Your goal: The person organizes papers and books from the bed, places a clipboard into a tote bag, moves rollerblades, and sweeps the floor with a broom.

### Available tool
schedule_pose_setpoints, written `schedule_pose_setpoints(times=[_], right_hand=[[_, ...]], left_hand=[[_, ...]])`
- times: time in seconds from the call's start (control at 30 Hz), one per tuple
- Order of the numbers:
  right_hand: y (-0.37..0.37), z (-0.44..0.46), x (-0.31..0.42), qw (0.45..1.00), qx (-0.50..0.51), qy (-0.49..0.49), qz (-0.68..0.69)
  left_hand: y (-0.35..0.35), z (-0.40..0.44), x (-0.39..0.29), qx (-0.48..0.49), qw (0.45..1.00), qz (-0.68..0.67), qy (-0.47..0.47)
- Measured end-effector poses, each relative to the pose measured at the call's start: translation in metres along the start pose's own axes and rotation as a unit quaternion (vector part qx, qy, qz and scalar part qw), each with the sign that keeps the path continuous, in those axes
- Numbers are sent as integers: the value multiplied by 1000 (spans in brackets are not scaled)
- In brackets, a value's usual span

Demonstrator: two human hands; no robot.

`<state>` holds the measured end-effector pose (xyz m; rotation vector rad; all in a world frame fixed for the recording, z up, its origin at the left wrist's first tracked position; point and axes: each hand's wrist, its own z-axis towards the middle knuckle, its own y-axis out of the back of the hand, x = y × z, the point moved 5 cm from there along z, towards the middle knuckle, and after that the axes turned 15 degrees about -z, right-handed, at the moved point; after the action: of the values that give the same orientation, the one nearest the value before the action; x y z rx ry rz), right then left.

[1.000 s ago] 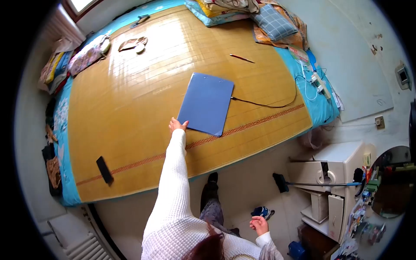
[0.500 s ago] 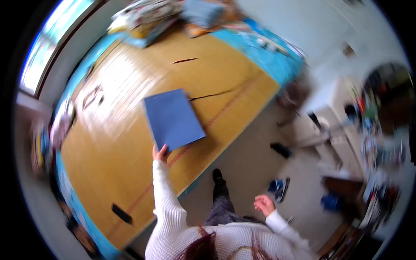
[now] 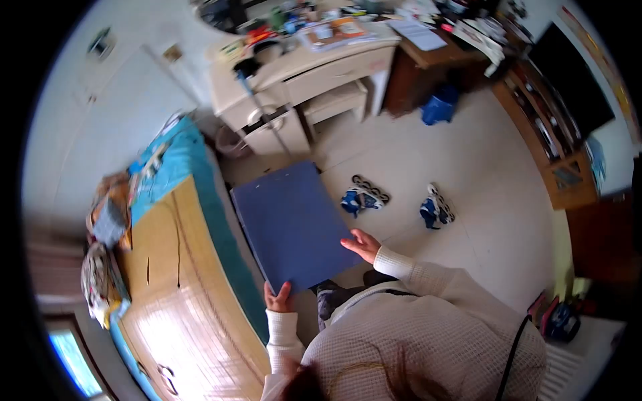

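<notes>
The tan-matted bed (image 3: 234, 334) at eight o'clock bears a thin black cable (image 3: 178, 254) and probably a dark pencil (image 3: 148, 271); the pale tiled floor (image 3: 495, 167), blue-and-white inline skates (image 3: 364, 196) at three.

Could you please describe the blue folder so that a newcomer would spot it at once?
Find the bed with the tan mat, then look beside it for the person's left hand. The folder at its fingers is a broad, flat blue rectangle held off the floor, unlike the blue skates and blue bin on it.

Blue-and-white skates (image 3: 364, 196) lie near what seems a blue bin (image 3: 440, 105).
</notes>
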<state>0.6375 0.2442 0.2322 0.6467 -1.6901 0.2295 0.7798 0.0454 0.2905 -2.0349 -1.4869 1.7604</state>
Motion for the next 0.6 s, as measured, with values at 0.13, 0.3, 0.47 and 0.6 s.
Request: schedule_pose_setpoints(times=[0.13,0.3,0.47,0.6], right_hand=[[131,-51,3,998,-56,-6,30],[241,-109,17,969,-34,-47,239],[316,-113,27,939,-87,28,331],[367,-84,12,851,-172,72,490]], left_hand=[[-116,9,79,105,990,-34,89],[-233,13,148,175,963,-38,200],[-320,39,200,237,930,-17,281],[-396,66,246,279,917,-21,284]])
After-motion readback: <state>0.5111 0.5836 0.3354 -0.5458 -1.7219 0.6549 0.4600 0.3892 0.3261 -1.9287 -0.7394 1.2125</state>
